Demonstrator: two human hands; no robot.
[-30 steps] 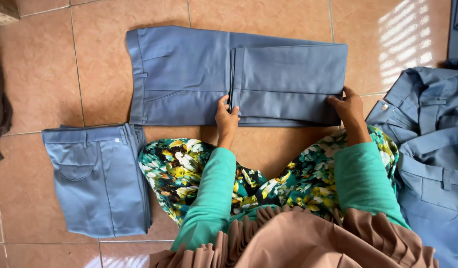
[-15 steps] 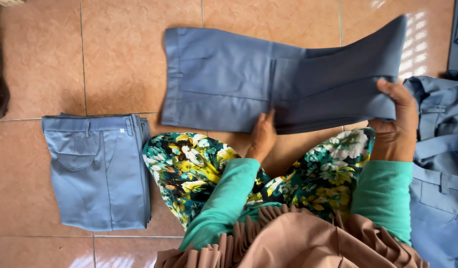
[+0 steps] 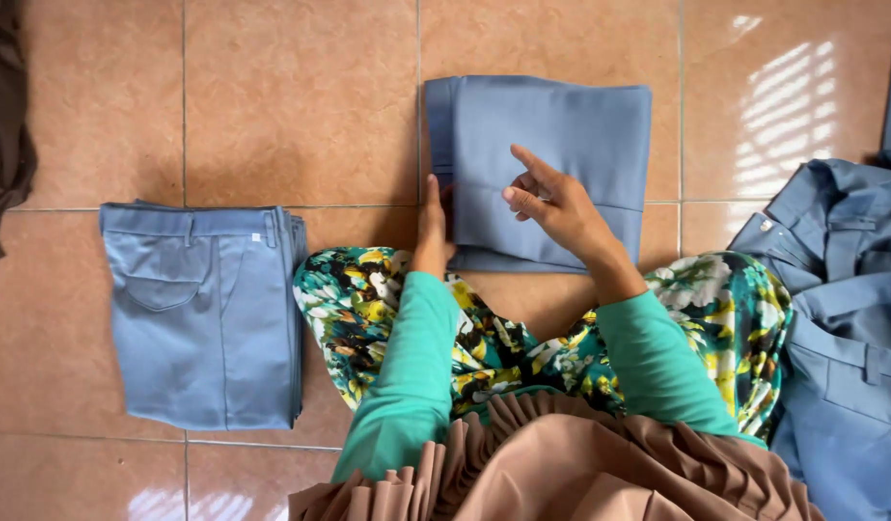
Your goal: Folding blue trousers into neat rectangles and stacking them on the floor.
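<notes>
Head view: pile of unfolded blue trousers at right edge, not yet done. One finished folded pair sits lower left on the tile floor. Pair in work at top centre, folded to a compact rectangle, looks nearly done. Right hand hovers over it, fingers loosely spread, gripping nothing. Left hand flat, pressed on its left edge.

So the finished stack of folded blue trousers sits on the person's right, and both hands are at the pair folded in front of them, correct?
Not quite. The head view shows the finished stack of folded blue trousers on the person's left; on the right lies an unfolded heap. The left hand and right hand are indeed at the folded pair in front.
</notes>
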